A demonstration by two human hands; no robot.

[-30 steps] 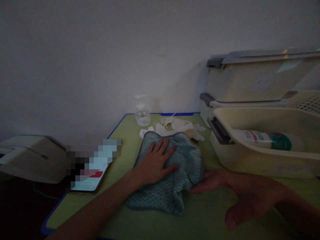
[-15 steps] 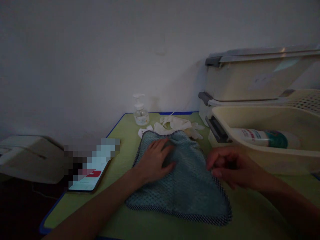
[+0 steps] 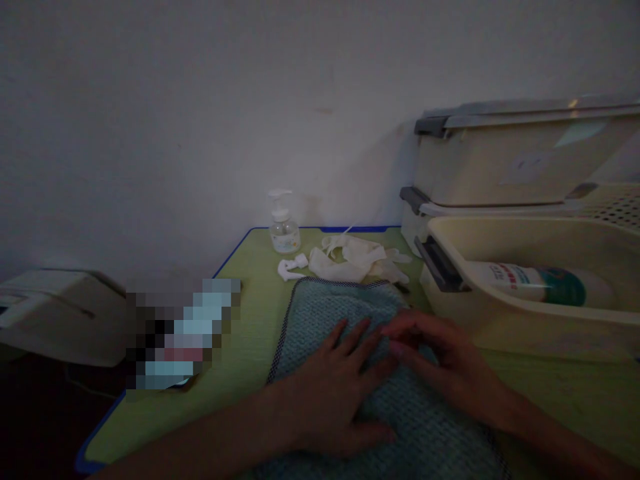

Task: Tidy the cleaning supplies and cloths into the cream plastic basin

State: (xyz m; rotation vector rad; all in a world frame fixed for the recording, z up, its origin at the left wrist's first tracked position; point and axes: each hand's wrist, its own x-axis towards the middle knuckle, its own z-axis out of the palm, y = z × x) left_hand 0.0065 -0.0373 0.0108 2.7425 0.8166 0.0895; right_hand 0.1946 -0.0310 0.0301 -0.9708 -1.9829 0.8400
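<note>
Two hands: I have both bare hands in the head view, low and centre, close together over the cloth.
Left hand (image 3: 340,393): palm down on the cloth, fingers loosely spread, thumb out to the side; I see nothing gripped.
Right hand (image 3: 445,367): fingers bent, thumb drawn near them, tips by the left fingers; I cannot tell whether they pinch any fabric.
Cloth (image 3: 320,307): blue-green, textured, checked edging; lies on the table (image 3: 240,293) beneath both hands, near end cut off by my frame.
Table: green top, blue rim, against the wall (image 3: 320,133).
Beyond the cloth: clear pump bottle (image 3: 285,233) upright; white plastic piece (image 3: 290,268) and crumpled white gloves (image 3: 355,257) nearer.
Right side: open cream bin (image 3: 550,333), labelled bottle (image 3: 530,283) lying inside; lidded upper box (image 3: 480,167) stacked on lower box (image 3: 410,223) behind.
Left side: phone (image 3: 185,383) on the table, mostly pixelated; pale boxy object (image 3: 65,320) past the table edge.
</note>
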